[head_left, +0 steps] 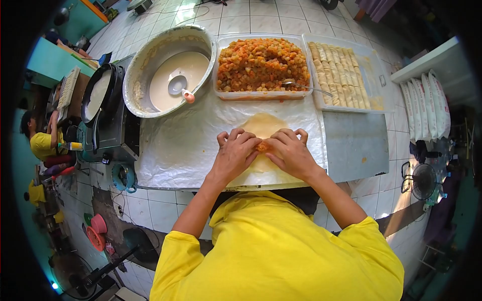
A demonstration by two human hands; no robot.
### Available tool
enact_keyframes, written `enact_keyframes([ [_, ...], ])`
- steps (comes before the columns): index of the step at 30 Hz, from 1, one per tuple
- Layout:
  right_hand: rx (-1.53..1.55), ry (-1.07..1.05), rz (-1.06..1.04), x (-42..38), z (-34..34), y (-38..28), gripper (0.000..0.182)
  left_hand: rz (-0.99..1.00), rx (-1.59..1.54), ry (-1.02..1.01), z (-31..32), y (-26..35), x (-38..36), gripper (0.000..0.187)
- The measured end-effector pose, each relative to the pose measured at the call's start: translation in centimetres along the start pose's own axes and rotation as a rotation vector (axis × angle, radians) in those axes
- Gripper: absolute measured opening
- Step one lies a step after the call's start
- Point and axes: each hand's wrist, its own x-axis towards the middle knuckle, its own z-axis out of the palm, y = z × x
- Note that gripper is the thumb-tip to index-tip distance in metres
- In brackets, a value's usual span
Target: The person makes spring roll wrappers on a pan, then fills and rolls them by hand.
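Observation:
A thin, pale round wrapper lies on the white plastic sheet in front of me, with a small heap of orange diced filling on it. My left hand and my right hand meet over the filling from either side. The fingers of both are curled, fingertips on the wrapper close to the filling, and both appear to pinch its edge. Behind them stands a clear tub of diced orange filling, a metal spoon resting in it. To its right, another tub holds rows of finished rolls.
A large pot of pale batter with a ladle stands at back left. Beyond it, a black pan sits on a stove. A co-worker in yellow is at far left. White sacks and a fan stand right.

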Motion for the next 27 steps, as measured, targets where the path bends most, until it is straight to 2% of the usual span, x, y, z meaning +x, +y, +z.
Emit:
enact_keyframes([
  [4,0.067,0.092,0.022,0.3,-0.4,-0.3,0.021,-0.015,-0.087,0.061,-0.8,0.4,-0.4,0.031],
  [9,0.019,0.031,0.046,0.7,0.9,-0.3,0.012,0.017,0.013,0.109,0.0,0.3,0.1,0.016],
  [13,-0.023,0.008,0.060,0.2,0.0,-0.2,0.011,0.029,0.065,0.073,0.0,0.5,-0.3,0.013],
  [17,-0.027,0.070,0.041,-0.3,-1.2,0.4,0.019,0.030,0.067,0.060,-1.1,0.5,-0.9,0.030],
  [21,0.025,-0.021,0.081,0.0,-0.6,0.3,0.030,0.012,0.080,0.009,-0.9,0.5,-0.3,0.046],
  [24,-0.020,-0.083,0.084,0.2,0.5,0.3,0.036,-0.042,0.077,-0.091,-0.5,0.5,0.3,0.044],
  [27,-0.035,-0.112,0.106,-0.2,0.9,0.2,0.036,-0.046,0.082,-0.061,0.4,0.3,0.1,0.045],
])
